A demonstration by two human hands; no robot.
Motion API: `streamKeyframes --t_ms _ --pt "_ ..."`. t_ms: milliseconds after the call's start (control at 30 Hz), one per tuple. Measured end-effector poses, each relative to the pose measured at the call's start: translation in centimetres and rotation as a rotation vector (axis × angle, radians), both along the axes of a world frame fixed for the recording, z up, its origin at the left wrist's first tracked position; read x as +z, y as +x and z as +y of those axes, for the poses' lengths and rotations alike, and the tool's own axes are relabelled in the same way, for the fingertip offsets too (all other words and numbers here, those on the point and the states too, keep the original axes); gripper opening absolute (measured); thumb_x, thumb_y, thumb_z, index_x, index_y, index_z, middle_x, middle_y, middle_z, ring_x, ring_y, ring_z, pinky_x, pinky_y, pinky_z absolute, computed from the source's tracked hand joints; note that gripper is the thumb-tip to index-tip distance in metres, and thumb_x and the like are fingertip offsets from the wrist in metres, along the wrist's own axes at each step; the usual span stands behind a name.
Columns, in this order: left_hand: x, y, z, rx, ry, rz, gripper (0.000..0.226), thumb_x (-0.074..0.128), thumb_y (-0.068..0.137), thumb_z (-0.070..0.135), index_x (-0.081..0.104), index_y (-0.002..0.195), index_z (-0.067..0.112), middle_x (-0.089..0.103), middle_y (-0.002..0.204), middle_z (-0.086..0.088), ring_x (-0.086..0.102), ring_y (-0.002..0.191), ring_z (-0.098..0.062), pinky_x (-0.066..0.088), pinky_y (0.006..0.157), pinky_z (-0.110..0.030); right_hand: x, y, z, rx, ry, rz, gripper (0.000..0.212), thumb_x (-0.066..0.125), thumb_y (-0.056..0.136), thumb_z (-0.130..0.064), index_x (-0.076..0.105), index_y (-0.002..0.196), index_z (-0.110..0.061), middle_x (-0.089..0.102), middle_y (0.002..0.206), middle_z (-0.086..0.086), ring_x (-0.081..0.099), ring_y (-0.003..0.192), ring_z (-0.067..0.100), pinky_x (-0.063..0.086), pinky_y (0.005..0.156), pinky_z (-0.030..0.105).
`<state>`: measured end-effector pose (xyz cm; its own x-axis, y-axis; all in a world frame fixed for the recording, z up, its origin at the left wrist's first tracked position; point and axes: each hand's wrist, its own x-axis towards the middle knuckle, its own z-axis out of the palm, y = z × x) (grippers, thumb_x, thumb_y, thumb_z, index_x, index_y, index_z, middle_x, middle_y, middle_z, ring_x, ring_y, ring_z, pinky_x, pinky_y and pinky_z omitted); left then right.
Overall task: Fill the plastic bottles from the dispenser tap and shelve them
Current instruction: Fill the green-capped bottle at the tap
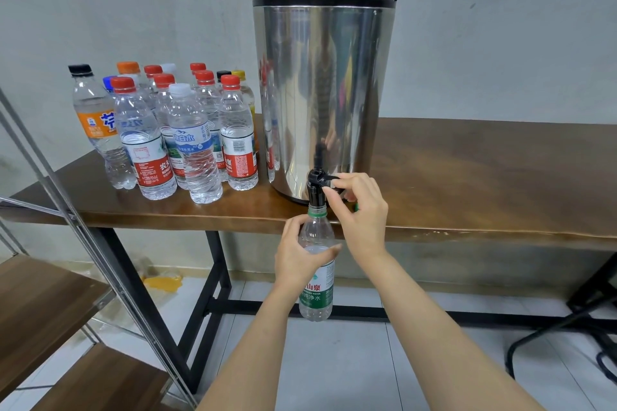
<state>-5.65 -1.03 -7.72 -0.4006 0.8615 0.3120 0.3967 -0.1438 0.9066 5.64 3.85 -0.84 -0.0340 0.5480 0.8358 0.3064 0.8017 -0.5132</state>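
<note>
We count one black-lidded steel dispenser (324, 93), some thirteen capped plastic bottles (197, 143) beside it. Left hand (297, 253) grips a green-labelled bottle (317, 294) under the black tap (315, 192); right hand (360, 210) pinches its lever (329, 181).

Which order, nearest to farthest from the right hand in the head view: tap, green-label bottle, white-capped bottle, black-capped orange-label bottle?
1. Tap: the right hand pinches its lever.
2. Green-label bottle: just below the tap, gripped by the left hand.
3. White-capped bottle: front of the bottle group, to the left.
4. Black-capped orange-label bottle: far left end of the group.
</note>
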Motion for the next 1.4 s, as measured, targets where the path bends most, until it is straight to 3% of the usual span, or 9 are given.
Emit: streamKeyframes --t_ms 200,367,833,1400 --pt "0.0 0.06 0.03 0.001 -0.003 -0.011 0.065 0.091 0.065 0.034 0.049 0.114 0.042 0.052 0.119 0.022 0.053 0.113 -0.006 0.047 0.09 -0.027 0.07 0.0 -0.04 -0.006 -0.005 -0.008 0.027 0.063 0.089 -0.037 0.069 0.091 -0.011 0.065 0.099 -0.008 0.055 0.085 0.008 0.046 0.07 0.017" --pt "0.04 0.07 0.02 -0.001 -0.003 -0.013 0.065 0.091 0.064 0.036 0.048 0.112 0.045 0.052 0.117 0.025 0.051 0.111 0.004 0.044 0.087 -0.022 0.08 -0.03 -0.06 -0.006 -0.001 0.01 0.024 0.064 0.089 -0.035 0.069 0.089 -0.011 0.063 0.099 -0.012 0.052 0.08 0.006 0.043 0.07 0.014" --pt "0.15 0.12 -0.04 0.002 -0.013 -0.007 0.063 0.091 0.065 0.035 0.046 0.105 0.05 0.051 0.116 0.025 0.049 0.109 0.01 0.041 0.082 -0.015 -0.03 0.02 0.03 0.002 -0.001 0.011 0.025 0.064 0.089 -0.037 0.069 0.09 -0.012 0.061 0.1 -0.013 0.052 0.08 0.004 0.044 0.069 0.016" --pt "-0.14 0.04 0.13 0.01 0.003 -0.01 0.063 0.092 0.063 0.036 0.048 0.107 0.049 0.052 0.116 0.026 0.053 0.111 0.001 0.049 0.09 -0.029 -0.2 -0.07 0.17 0.019 -0.021 0.03 0.025 0.064 0.089 -0.037 0.069 0.091 -0.012 0.063 0.101 -0.008 0.053 0.079 0.003 0.047 0.067 0.02"
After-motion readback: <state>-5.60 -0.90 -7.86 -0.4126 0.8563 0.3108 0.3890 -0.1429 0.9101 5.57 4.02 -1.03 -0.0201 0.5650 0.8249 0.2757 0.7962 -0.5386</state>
